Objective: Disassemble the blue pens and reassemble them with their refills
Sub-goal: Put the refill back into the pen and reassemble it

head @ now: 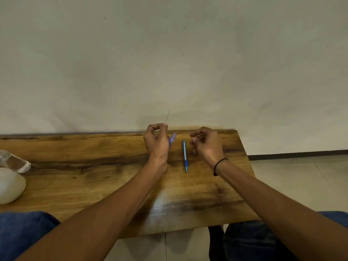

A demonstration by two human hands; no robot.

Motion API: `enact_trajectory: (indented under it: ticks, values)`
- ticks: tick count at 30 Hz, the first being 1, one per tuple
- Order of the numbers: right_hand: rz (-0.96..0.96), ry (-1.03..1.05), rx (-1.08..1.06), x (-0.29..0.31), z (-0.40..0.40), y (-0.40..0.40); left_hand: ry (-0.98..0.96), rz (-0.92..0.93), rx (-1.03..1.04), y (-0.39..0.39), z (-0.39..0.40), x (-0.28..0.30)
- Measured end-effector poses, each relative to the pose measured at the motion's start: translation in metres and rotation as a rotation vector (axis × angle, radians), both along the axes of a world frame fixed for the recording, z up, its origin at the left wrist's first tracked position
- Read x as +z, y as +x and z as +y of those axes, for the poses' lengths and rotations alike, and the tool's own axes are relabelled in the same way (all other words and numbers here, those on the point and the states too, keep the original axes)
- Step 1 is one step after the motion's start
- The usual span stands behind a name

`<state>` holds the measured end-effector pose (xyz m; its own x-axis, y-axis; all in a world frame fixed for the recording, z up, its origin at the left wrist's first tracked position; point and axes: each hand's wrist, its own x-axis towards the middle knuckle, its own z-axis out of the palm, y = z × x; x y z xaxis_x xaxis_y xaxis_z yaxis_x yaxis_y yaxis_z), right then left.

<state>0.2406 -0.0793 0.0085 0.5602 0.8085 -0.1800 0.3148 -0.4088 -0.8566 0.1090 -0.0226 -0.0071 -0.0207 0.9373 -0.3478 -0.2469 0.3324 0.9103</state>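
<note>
My left hand [157,141] is raised near the far edge of the wooden table [94,178], its fingers pinched on a thin dark refill [167,116] that points up past the wall. A blurred blue pen barrel [172,139] shows just right of that hand, seemingly held in the same grip. My right hand [206,143] hovers to the right, fingers curled around a small thin pale piece [198,136]. Between the hands a whole blue pen [185,156] lies on the table, tip toward me.
A clear bottle [14,162] lies at the table's left edge beside a white rounded object [10,185]. The table's right edge [244,162] is close to my right wrist; tiled floor lies beyond. A plain wall stands directly behind.
</note>
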Motion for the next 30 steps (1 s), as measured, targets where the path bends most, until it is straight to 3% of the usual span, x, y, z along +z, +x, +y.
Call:
enact_trajectory:
  ticks: [2,5,11,18,22,26,30]
  values:
    - [-0.304,-0.106,0.14,-0.015,0.001,0.018,0.0,-0.006,-0.017,0.0,-0.001,0.002]
    - [-0.51,-0.208,0.275,-0.037,0.0,0.025,0.015,-0.017,-0.02,0.0,-0.002,0.003]
    - [-0.627,-0.306,0.399,-0.064,-0.001,0.022,0.03,-0.014,-0.023,0.001,-0.005,-0.002]
    - [-0.661,-0.317,0.365,-0.072,0.001,0.021,0.057,0.004,-0.059,-0.001,-0.007,-0.001]
    - [-0.527,-0.263,0.301,-0.064,0.003,0.02,0.104,0.068,-0.067,-0.003,-0.006,-0.003]
    - [-0.205,0.029,0.132,-0.034,0.006,0.012,0.21,0.188,-0.075,-0.004,-0.006,-0.003]
    - [0.095,0.288,0.227,0.008,0.003,0.005,0.265,0.264,-0.024,-0.006,-0.006,-0.001]
